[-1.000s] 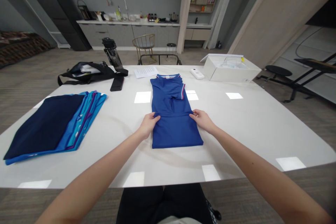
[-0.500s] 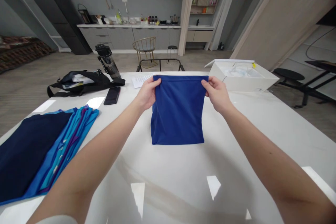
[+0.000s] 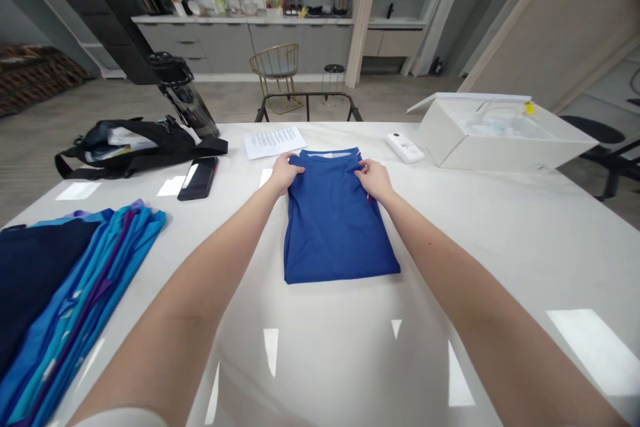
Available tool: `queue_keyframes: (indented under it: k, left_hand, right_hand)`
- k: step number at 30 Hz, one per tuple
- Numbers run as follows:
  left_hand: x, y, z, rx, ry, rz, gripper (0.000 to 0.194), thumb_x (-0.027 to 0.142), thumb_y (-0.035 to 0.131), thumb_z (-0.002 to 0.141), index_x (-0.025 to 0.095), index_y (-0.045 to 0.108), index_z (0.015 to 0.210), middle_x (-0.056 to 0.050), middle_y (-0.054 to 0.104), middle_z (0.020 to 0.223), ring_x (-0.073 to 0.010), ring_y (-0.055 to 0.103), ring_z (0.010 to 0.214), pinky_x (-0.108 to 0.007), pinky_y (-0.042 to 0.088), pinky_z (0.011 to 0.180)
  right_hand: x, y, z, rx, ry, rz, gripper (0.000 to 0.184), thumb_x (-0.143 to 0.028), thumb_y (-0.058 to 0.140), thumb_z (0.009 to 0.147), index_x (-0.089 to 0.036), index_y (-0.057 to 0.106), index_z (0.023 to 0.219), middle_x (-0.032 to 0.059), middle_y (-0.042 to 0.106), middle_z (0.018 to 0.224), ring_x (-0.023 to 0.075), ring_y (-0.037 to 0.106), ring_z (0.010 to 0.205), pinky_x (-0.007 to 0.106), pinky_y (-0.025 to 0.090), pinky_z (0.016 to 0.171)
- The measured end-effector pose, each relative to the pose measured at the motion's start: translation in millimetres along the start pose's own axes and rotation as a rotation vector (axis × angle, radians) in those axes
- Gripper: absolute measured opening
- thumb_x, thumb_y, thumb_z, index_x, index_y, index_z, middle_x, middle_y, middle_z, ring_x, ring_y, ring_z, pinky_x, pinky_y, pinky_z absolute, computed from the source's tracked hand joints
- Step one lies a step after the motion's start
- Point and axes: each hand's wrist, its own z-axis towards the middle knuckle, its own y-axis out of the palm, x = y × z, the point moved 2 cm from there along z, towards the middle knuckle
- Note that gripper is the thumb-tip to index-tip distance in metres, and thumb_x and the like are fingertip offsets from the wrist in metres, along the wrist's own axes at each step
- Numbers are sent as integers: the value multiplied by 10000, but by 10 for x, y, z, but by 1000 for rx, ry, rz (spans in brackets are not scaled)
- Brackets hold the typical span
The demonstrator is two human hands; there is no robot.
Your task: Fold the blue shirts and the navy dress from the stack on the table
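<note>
A blue folded T-shirt (image 3: pixel 335 220) lies on the white table in front of me, its round neckline at the far end. My left hand (image 3: pixel 287 172) pinches the far left corner near the shoulder, thumb on top. On the other side, my right hand (image 3: pixel 374 179) is closed on the far right edge, where a thin strip of red and white trim shows. The fingers beneath the cloth are partly hidden. To the left lies a pile of folded clothes (image 3: pixel 95 280) in turquoise, purple and blue, with a dark navy piece on top.
On the far left are a black bag (image 3: pixel 145 147), a dark bottle (image 3: pixel 185 93) and a phone (image 3: pixel 198 179). Behind the shirt lies a printed sheet (image 3: pixel 275 142). A white device (image 3: pixel 405 147) and an open white box (image 3: pixel 510 150) are at the far right of the table (image 3: pixel 500 227).
The blue shirt was held up by its top edge; now it lies flatter on the table with its neckline showing. Both hands have come lower and closer together. My view has tilted down.
</note>
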Motion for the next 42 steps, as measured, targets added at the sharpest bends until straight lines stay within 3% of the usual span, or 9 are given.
queue_keyframes:
  k: [5,9,13,17,20,25,29,37,42]
  left_hand:
    - [314,171,40,-135,260,-191,604,94,730,657,208,607,1237,-6,705,884,-191,696,811,-357,569,827]
    - [289,259,118,-80,105,-199,597,59,732,625,183,621,1199,-24,691,851,-205,687,782,-390,558,830]
    - [102,202,134,-18,-167,-135,496,76,784,579,171,638,1043,-48,687,804,-259,693,772,-447,554,791]
    - [194,87,132,36,33,-104,428,39,746,591,179,662,987,-14,674,783,-213,676,759,-386,552,805]
    - [318,72,168,0,195,-157,493,91,734,680,189,647,1155,-22,698,857,-196,680,779,-361,556,823]
    - [172,56,141,170,50,-12,774,99,761,705,169,479,1423,-151,652,1253,-264,663,1091,-395,502,983]
    - [21,-94,-271,204,191,197,687,124,783,698,177,549,1342,-176,544,1421,-281,598,1201,-382,459,1027]
    - [-291,-600,-1876,-30,-94,238,295,404,716,805,191,664,1002,-52,674,883,-175,592,639,-313,446,616]
    - [-327,-633,-2450,-71,31,359,242,362,768,727,218,717,915,-4,667,791,-164,552,611,-311,423,643]
  right_hand:
    - [-164,-176,-7,168,-170,45,312,-275,563,915,-220,688,1196,46,735,901,238,660,832,354,487,836]
    - [-163,-66,134,76,-4,20,375,-441,679,877,-208,686,1170,82,726,941,266,650,882,370,494,835]
    - [-134,99,225,25,23,78,356,-272,700,828,-212,674,1179,41,697,907,238,636,877,359,492,856]
    - [-209,35,223,151,-72,182,335,-210,597,861,-206,646,1192,35,667,923,212,612,818,343,485,836]
    - [-275,-83,271,256,-147,216,328,-250,529,925,-217,607,1242,50,669,1020,202,597,803,347,483,856]
    - [-185,-42,312,165,-76,90,424,-239,607,887,-184,608,1307,113,664,1114,270,615,996,413,462,973]
    - [-24,-77,-73,81,-40,25,329,-314,668,870,-183,681,1172,119,670,1069,278,635,973,418,481,934]
    - [131,-659,-1518,-302,211,363,389,-444,769,786,-194,661,1065,-16,630,679,145,543,532,278,426,524]
    - [102,-847,-2085,-387,353,452,461,-456,802,747,-170,637,1069,-70,510,532,113,425,439,242,285,421]
